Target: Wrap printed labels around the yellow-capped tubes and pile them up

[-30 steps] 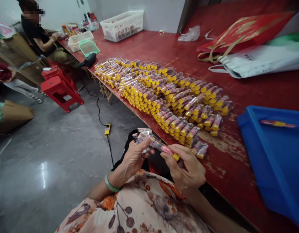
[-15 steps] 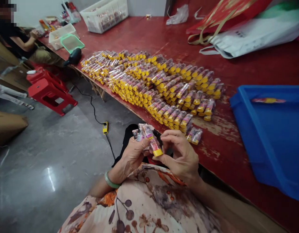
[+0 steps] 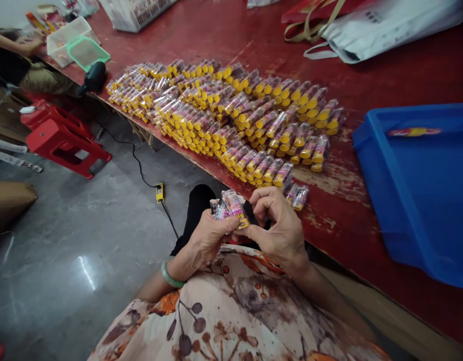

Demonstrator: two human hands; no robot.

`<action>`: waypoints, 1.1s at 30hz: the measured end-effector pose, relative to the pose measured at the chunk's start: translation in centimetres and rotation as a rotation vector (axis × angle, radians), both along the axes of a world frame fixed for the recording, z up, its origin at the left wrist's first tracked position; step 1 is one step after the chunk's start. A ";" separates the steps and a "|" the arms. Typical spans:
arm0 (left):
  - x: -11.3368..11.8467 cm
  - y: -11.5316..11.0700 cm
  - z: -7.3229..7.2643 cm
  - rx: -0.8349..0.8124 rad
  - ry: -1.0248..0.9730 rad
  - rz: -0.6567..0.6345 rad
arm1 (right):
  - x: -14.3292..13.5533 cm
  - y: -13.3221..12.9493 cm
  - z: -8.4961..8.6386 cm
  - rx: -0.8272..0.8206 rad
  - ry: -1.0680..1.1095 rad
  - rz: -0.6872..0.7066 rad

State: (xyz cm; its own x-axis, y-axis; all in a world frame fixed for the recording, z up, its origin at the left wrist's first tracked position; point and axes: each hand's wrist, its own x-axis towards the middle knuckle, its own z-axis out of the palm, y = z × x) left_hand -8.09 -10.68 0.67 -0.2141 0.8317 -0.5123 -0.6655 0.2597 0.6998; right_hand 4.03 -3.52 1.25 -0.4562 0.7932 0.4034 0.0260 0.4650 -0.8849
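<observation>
printed plastic wrappers (image 3: 233, 204) clamped in l hand (image 3: 207, 235), ctr frame.
prob. light, soft, slippery; grip by edges. r hand (image 3: 278, 228): thumb + fingers apart, thumb nr wrappers.

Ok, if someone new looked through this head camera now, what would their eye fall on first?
Probably the big heap of clear-wrapped tubes with yellow ends, stretched along the near edge of the red table. Next, the bright blue tray at the picture's right, with a slim red-and-yellow item inside. Then, at lower centre, the left hand holding printed packets, the right hand close by.
</observation>
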 end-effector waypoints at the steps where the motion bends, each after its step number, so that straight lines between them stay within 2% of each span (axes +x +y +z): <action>1: 0.0 0.1 0.0 0.005 -0.006 0.000 | 0.1 0.0 -0.1 0.010 -0.003 -0.003; 4: 0.0 0.3 -0.2 0.049 -0.017 -0.013 | 0.4 0.0 -0.2 0.048 0.004 -0.006; 10: -0.1 0.3 -0.8 0.097 0.008 -0.055 | 1.3 0.2 -0.1 0.100 0.033 0.116; 16: 0.3 0.3 -0.3 0.088 0.022 -0.080 | 1.8 -0.5 -0.8 0.290 0.115 0.035; 22: 1.0 0.5 0.0 0.047 0.015 -0.085 | 2.1 -1.3 -1.7 0.390 0.117 -0.051; 29: 1.2 0.4 -0.3 0.061 0.010 -0.103 | 2.2 -1.4 -2.1 0.617 -0.016 -0.168; 33: 1.4 0.6 -0.3 0.065 0.013 -0.106 | 2.5 -1.2 -2.5 0.731 -0.099 -0.174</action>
